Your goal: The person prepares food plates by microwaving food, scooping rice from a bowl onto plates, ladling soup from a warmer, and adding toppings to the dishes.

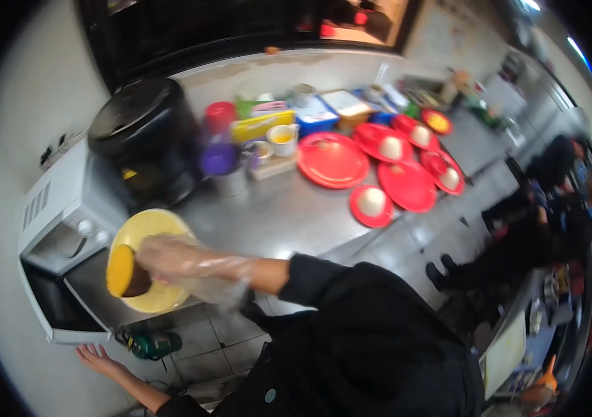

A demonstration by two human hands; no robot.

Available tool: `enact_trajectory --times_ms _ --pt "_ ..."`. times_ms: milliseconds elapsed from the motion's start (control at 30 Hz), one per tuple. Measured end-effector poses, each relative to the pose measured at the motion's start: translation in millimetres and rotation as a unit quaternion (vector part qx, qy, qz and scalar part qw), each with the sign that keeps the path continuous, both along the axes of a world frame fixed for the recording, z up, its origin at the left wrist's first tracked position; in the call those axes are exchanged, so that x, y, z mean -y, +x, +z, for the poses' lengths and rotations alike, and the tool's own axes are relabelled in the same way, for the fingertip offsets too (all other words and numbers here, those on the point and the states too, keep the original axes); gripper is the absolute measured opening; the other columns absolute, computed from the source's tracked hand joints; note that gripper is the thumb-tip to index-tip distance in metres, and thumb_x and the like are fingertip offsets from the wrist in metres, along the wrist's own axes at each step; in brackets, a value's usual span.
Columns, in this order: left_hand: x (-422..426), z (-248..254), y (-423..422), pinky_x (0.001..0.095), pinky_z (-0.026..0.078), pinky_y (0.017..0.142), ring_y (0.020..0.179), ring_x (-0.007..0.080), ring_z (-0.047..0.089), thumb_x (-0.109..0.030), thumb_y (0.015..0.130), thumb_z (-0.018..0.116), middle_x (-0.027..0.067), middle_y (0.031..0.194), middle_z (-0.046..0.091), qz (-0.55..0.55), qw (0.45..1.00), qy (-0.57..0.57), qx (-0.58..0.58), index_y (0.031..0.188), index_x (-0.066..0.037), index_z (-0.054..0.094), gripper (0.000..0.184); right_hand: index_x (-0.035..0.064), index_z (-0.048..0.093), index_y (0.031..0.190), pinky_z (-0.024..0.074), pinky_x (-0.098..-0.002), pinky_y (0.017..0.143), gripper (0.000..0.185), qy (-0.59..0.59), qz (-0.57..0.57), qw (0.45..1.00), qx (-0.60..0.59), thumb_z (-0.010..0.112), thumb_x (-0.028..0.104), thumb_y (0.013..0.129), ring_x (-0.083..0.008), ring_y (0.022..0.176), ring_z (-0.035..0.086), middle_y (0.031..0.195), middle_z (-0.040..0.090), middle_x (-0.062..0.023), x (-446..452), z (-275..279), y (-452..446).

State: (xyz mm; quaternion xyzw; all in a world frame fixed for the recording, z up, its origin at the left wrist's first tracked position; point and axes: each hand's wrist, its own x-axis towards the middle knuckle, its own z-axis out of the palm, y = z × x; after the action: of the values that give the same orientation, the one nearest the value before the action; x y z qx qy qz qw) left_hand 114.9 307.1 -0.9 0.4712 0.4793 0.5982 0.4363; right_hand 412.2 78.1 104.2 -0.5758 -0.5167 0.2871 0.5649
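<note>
While right hand (167,257) grips one yellow-brown object (126,272) over one plate (153,221), left hand (103,363) splayed near one microwave (65,201).

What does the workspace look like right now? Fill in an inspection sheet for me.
Surface: steel counter, shiny.
Job's things: brown-and-yellow container, before a pale yellow round dish.
Clutter: red plates, several with white mounds; purple cup.
Grips: right hand, plastic-gloved, holds the container; left hand, bare, open near the microwave door.
Cables: none clearly distinguishable.
Surroundings: white microwave; black lidded vessel; another person on tiled floor.
</note>
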Motion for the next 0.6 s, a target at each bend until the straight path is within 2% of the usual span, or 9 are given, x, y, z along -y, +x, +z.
enact_trajectory --times_ms 33,100,167,200,267,367,400,467,600 --pt "21.5 -0.7 13.0 0.0401 0.036 0.094 0.121 0.0298 0.038 -0.037 0.088 0.048 0.0162 0.131 0.039 -0.020 1.000 0.001 0.002 0.135 -0.005 0.029 0.060 0.0014 0.050 0.075 0.0465 -0.0339 0.054 0.019 -0.022 -0.022 0.999 0.022 0.044 0.017 0.085 -0.0207 0.061 0.058 0.073 0.054 -0.0109 46.1 7.0 9.9" --pt "56.2 -5.4 31.5 0.0372 0.040 0.090 0.115 0.0269 0.044 -0.028 0.088 0.050 0.0152 0.125 0.043 -0.048 0.999 0.015 0.010 0.132 -0.005 0.032 0.052 0.0011 0.050 0.080 0.0470 -0.0351 0.058 0.022 -0.137 -0.101 0.984 -0.054 0.044 0.022 0.085 -0.0202 0.066 0.058 0.077 0.052 -0.0110 132.4 22.1 28.5" --pt "86.4 -3.4 45.6 0.0366 0.040 0.089 0.111 0.0247 0.046 -0.026 0.088 0.051 0.0143 0.123 0.044 -0.083 0.996 0.023 -0.002 0.130 -0.005 0.034 0.050 0.0018 0.052 0.083 0.0472 -0.0366 0.063 0.025 -0.108 -0.217 0.967 -0.081 0.046 0.026 0.085 -0.0191 0.066 0.057 0.077 0.053 -0.0096 206.7 6.7 46.1" --pt "100.0 -2.0 52.9 0.0360 0.041 0.087 0.107 0.0225 0.048 -0.023 0.088 0.052 0.0135 0.120 0.045 -0.107 0.994 0.026 -0.015 0.129 -0.004 0.035 0.048 0.0026 0.053 0.084 0.0474 -0.0382 0.064 0.025 -0.142 -0.291 0.946 -0.030 0.047 0.027 0.085 -0.0248 0.066 0.058 0.079 0.057 -0.0111 244.3 10.7 51.8" --pt "121.8 5.0 69.4 0.0355 0.042 0.084 0.101 0.0191 0.049 -0.021 0.086 0.056 0.0116 0.116 0.047 -0.108 0.993 0.045 -0.021 0.126 -0.004 0.038 0.047 0.0033 0.056 0.092 0.0456 -0.0367 0.060 0.024 -0.092 -0.402 0.848 0.333 0.050 0.025 0.084 -0.0256 0.066 0.058 0.081 0.057 -0.0144 312.0 -43.9 86.3" --pt "151.7 23.8 90.8 0.0351 0.042 0.084 0.102 0.0190 0.049 -0.018 0.085 0.058 0.0107 0.114 0.047 -0.097 0.992 0.074 -0.031 0.124 -0.005 0.041 0.044 0.0039 0.058 0.083 0.0449 -0.0429 0.064 0.021 -0.208 -0.574 0.771 0.179 0.052 0.024 0.082 -0.0344 0.071 0.058 0.076 0.058 -0.0184 393.1 -60.4 113.1" --pt "159.5 24.1 98.7 0.0351 0.042 0.084 0.102 0.0190 0.049 -0.018 0.085 0.058 0.0107 0.114 0.047 -0.098 0.992 0.073 -0.034 0.124 -0.005 0.041 0.044 0.0049 0.058 0.081 0.0446 -0.0466 0.065 0.021 -0.226 -0.610 0.742 0.161 0.052 0.025 0.082 -0.0385 0.074 0.058 0.074 0.059 -0.0200 420.9 -73.7 129.5" --pt "170.9 23.5 114.7 0.0349 0.042 0.084 0.102 0.0186 0.049 -0.018 0.086 0.057 0.0109 0.115 0.047 -0.103 0.988 0.098 -0.057 0.124 -0.005 0.040 0.044 0.0069 0.057 0.080 0.0449 -0.0470 0.064 0.017 -0.222 -0.647 0.677 0.272 0.055 0.024 0.080 -0.0386 0.072 0.057 0.068 0.057 -0.0192 474.5 -104.8 159.7" --pt "203.1 24.8 155.5 0.0352 0.043 0.084 0.102 0.0187 0.049 -0.019 0.087 0.056 0.0112 0.116 0.047 -0.162 0.982 0.089 -0.029 0.125 -0.005 0.039 0.045 0.0077 0.056 0.078 0.0459 -0.0465 0.061 0.014 -0.236 -0.648 0.637 0.344 0.058 0.021 0.078 -0.0380 0.068 0.057 0.070 0.055 -0.0187 536.4 -121.6 201.9"
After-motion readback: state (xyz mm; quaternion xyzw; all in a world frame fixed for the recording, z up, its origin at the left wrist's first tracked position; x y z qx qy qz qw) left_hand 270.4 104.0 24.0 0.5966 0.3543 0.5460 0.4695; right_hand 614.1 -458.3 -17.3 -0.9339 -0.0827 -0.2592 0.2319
